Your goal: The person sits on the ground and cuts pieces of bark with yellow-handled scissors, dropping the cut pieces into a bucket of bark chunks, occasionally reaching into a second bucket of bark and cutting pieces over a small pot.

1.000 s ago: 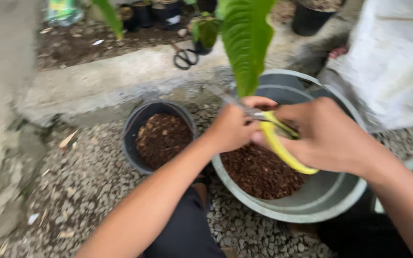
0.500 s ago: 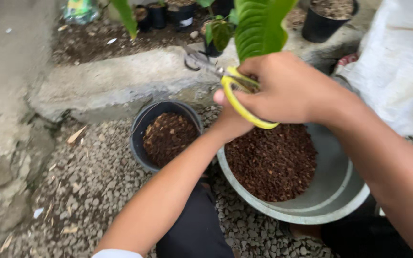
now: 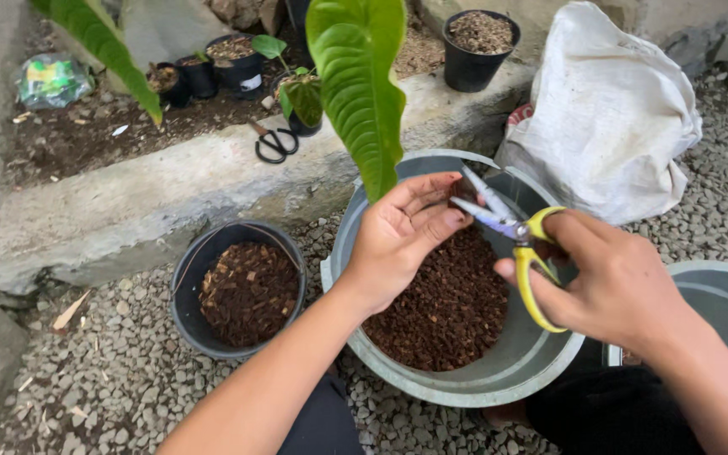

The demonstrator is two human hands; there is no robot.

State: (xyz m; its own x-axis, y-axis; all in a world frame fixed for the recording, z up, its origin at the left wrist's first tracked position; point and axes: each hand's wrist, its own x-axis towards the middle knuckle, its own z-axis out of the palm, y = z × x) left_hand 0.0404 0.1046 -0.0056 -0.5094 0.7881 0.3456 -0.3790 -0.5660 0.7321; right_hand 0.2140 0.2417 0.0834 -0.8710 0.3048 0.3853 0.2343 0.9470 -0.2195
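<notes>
My right hand (image 3: 612, 274) grips yellow-handled scissors (image 3: 511, 232), blades apart and pointing up-left over a grey basin (image 3: 473, 383) of brown bark mix. Beside the blade tips, my left hand (image 3: 402, 236) is palm-up with fingers curled, at the base of a long green leaf (image 3: 360, 80) that hangs over the basin. Whether it holds the leaf's stem is hidden.
A black pot (image 3: 242, 291) of bark mix stands on gravel left of the basin. Black scissors (image 3: 273, 143) lie on a concrete curb (image 3: 145, 202). Small potted plants (image 3: 238, 63) sit behind it. A white sack (image 3: 608, 118) leans at right, another grey basin (image 3: 718, 295) at the right edge.
My hands have separated: the right hand with the yellow scissors moved right and down, the blades now open. The left hand turned palm-up under the leaf. The view tilted upward.
</notes>
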